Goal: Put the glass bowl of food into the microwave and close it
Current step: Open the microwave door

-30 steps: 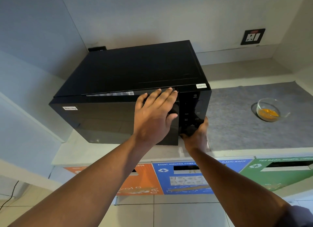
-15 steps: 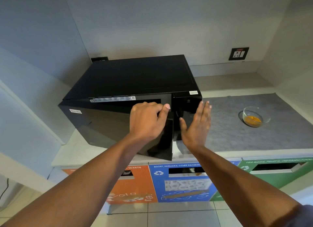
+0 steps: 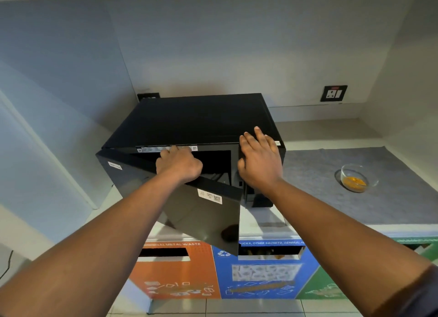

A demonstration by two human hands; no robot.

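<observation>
A black microwave [image 3: 196, 117] stands on the counter against the back wall. Its door [image 3: 206, 215] is swung partly open towards me, hinged at the left. My left hand [image 3: 179, 164] is curled over the door's top edge. My right hand [image 3: 259, 161] lies flat with fingers apart on the microwave's top right front corner, over the control panel. A small glass bowl [image 3: 356, 178] with orange-yellow food sits on the grey mat to the right, away from both hands. The cavity behind the door is dark.
A grey mat [image 3: 391, 198] covers the counter right of the microwave. A wall socket [image 3: 333, 93] is behind it. Below the counter edge are orange [image 3: 175, 276], blue [image 3: 263, 278] and green [image 3: 324, 288] waste bins. Walls close in on the left and right.
The door has swung further open under my left hand. My right hand rose from beside the panel onto the microwave's top right corner. The view has pulled back.
</observation>
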